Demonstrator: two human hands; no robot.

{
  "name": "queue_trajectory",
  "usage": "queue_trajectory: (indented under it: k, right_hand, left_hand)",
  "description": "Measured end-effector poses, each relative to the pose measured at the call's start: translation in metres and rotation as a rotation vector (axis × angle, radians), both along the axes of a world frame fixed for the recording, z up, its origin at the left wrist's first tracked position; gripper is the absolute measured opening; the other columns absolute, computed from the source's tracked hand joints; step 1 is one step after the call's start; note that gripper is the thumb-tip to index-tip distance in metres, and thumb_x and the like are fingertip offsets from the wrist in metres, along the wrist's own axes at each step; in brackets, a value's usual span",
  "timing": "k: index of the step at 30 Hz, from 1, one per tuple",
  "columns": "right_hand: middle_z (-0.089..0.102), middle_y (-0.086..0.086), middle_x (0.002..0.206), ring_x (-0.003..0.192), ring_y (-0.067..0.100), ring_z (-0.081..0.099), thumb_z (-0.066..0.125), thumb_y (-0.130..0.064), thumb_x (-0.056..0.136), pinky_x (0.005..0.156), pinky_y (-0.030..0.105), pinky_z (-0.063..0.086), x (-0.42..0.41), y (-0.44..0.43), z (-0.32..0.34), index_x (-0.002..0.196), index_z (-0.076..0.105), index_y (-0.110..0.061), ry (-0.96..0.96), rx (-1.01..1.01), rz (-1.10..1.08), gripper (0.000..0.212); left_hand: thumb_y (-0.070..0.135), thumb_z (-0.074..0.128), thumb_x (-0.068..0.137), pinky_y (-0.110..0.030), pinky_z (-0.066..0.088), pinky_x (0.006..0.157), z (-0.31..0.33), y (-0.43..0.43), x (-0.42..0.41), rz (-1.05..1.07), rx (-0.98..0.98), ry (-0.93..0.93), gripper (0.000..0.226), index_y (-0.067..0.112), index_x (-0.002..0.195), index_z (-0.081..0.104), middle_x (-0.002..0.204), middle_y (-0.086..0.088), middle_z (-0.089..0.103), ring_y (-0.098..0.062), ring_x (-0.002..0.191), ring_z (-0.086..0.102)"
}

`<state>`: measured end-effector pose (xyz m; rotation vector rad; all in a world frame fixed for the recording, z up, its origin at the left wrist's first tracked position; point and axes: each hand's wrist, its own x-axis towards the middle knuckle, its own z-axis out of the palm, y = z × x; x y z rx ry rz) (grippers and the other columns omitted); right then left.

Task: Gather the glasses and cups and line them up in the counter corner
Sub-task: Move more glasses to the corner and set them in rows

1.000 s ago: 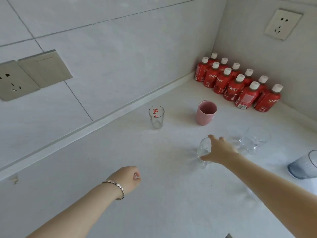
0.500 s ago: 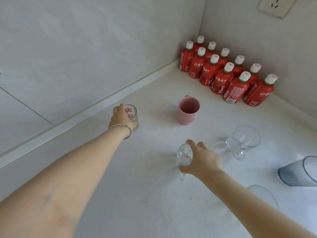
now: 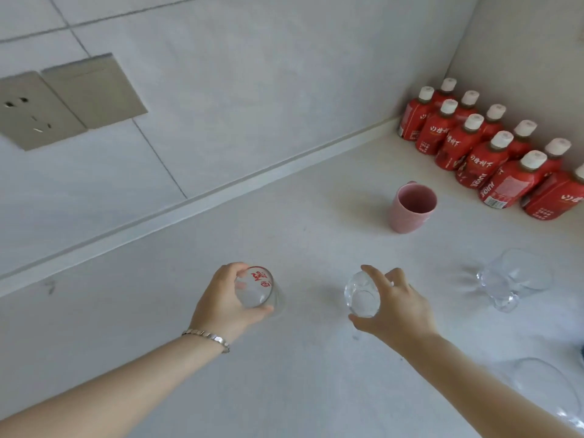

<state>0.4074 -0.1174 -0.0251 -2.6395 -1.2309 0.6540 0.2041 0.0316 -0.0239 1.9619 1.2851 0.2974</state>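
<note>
Both glasses had come closer to the person than half a second earlier: the left hand (image 3: pixel 232 300) had drawn the small glass with red lettering (image 3: pixel 256 287) away from the wall and toward the near part of the worktop (image 3: pixel 316 390), and the right hand (image 3: pixel 396 306) had kept its clear glass (image 3: pixel 360 295) level with it. Each hand was wrapped around its glass, fingers curled on the side wall, so 2 pieces were held at once; whether they were lifted or resting on the surface could not be told. The pink cup (image 3: pixel 410 207) stood upright nearer the corner, just in front of the red bottles (image 3: pixel 480 153) that filled it. A clear glass mug (image 3: pixel 512 279) sat to the right, and another glass rim (image 3: pixel 543 387) showed at the lower right edge. Pulling both glasses back probably meant they were being gathered first, with the row by the corner not yet begun.
</note>
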Motion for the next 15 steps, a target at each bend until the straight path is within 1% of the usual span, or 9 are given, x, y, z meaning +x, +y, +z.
queue_trajectory:
  k: [1,3,6,7,8,10,12,13,15]
  right_hand:
    - [0.041,-0.004,0.124,0.108,0.016,0.057,0.07,-0.054,0.069,0.079,0.024,0.046,-0.015,0.008,0.006,0.14,0.027,-0.04,0.02,0.009,0.039,0.083]
    - [0.042,-0.004,0.123,0.105,0.016,0.058,0.069,-0.056,0.069,0.08,0.024,0.046,-0.051,0.025,0.02,0.139,0.027,-0.041,0.054,0.027,0.132,0.084]
    - [0.042,-0.006,0.122,0.103,0.014,0.06,0.068,-0.058,0.068,0.079,0.022,0.045,-0.116,0.048,0.036,0.139,0.027,-0.042,0.09,0.042,0.295,0.084]
    - [0.042,-0.007,0.122,0.102,0.013,0.06,0.068,-0.058,0.068,0.078,0.021,0.044,-0.139,0.054,0.04,0.139,0.026,-0.043,0.105,0.042,0.35,0.084]
    - [0.042,-0.008,0.122,0.101,0.013,0.06,0.068,-0.059,0.067,0.078,0.021,0.044,-0.163,0.06,0.043,0.139,0.026,-0.043,0.123,0.04,0.402,0.085]
    - [0.043,-0.008,0.121,0.099,0.012,0.06,0.068,-0.06,0.066,0.079,0.021,0.044,-0.213,0.07,0.046,0.139,0.025,-0.043,0.152,0.029,0.487,0.086]
    - [0.043,-0.008,0.12,0.09,0.011,0.057,0.068,-0.06,0.066,0.076,0.019,0.042,-0.262,0.079,0.046,0.139,0.025,-0.044,0.168,0.02,0.546,0.086]
    - [0.042,-0.008,0.12,0.085,0.01,0.052,0.068,-0.06,0.066,0.074,0.018,0.04,-0.288,0.084,0.044,0.139,0.025,-0.044,0.173,0.02,0.567,0.086]
    - [0.042,-0.009,0.119,0.08,0.008,0.046,0.068,-0.059,0.066,0.074,0.017,0.037,-0.339,0.094,0.041,0.139,0.025,-0.044,0.182,0.017,0.597,0.086]
  left_hand:
    - [0.027,0.086,0.052,-0.013,0.039,0.071,0.003,-0.005,-0.022,0.025,-0.017,-0.016,0.062,0.043,0.093,0.043,0.1,0.015,0.048,-0.006,0.09,0.055]
    - [0.03,0.086,0.047,-0.007,0.035,0.07,0.006,-0.015,-0.066,0.103,-0.054,-0.032,0.063,0.045,0.089,0.041,0.099,0.017,0.049,-0.002,0.088,0.055]
    - [0.047,0.075,0.033,-0.009,0.036,0.069,0.01,-0.024,-0.136,0.225,-0.08,-0.059,0.063,0.046,0.087,0.042,0.099,0.021,0.049,0.002,0.089,0.055]
    - [0.05,0.071,0.03,-0.01,0.037,0.07,0.012,-0.026,-0.16,0.259,-0.085,-0.068,0.064,0.047,0.086,0.041,0.099,0.022,0.049,0.005,0.089,0.054]
    - [0.047,0.072,0.031,-0.011,0.038,0.07,0.015,-0.028,-0.184,0.291,-0.086,-0.077,0.064,0.048,0.086,0.04,0.1,0.022,0.049,0.006,0.089,0.053]
    - [0.034,0.079,0.038,-0.014,0.04,0.071,0.019,-0.032,-0.235,0.353,-0.078,-0.094,0.063,0.048,0.086,0.04,0.101,0.02,0.05,0.007,0.089,0.053]
    - [0.024,0.086,0.043,-0.019,0.041,0.072,0.022,-0.034,-0.286,0.405,-0.078,-0.108,0.066,0.047,0.087,0.042,0.103,0.016,0.053,0.003,0.091,0.055]
    - [0.024,0.086,0.041,-0.02,0.041,0.072,0.022,-0.034,-0.312,0.429,-0.082,-0.116,0.067,0.046,0.087,0.043,0.103,0.015,0.053,0.0,0.092,0.057]
    - [0.04,0.076,0.029,-0.02,0.043,0.072,0.022,-0.03,-0.365,0.473,-0.098,-0.123,0.066,0.045,0.088,0.045,0.101,0.016,0.054,0.0,0.092,0.057]
